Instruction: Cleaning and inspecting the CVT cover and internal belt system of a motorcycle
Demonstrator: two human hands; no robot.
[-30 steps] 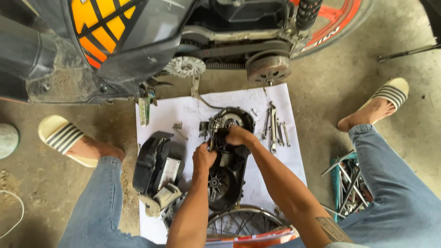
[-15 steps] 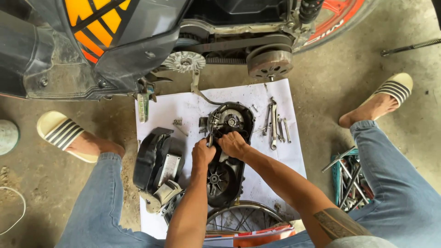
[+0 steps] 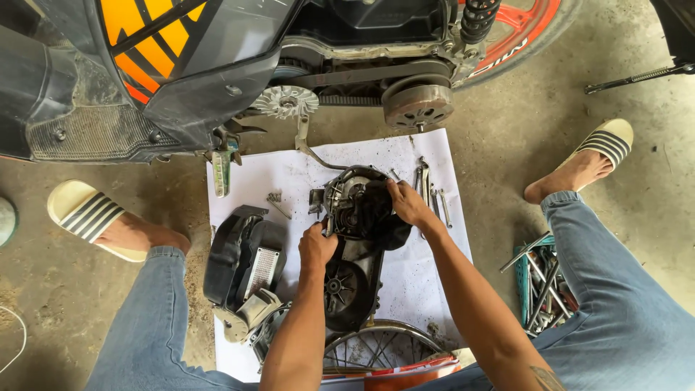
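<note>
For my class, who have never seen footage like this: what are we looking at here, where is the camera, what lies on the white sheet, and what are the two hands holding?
The camera is worn on a person's head and looks down at their own arms, jeans and striped sandals. They crouch on a concrete floor beside a scooter whose side is opened, showing a belt and pulleys. A white sheet lies on the floor. On it lies a dark metal engine cover. The left hand grips its edge, while the right hand presses a dark cloth into its upper part. Also on the sheet: a black plastic housing, loose bolts and some wrenches. A spoked wheel lies nearest the person, and a basket of tools stands on their right.
</note>
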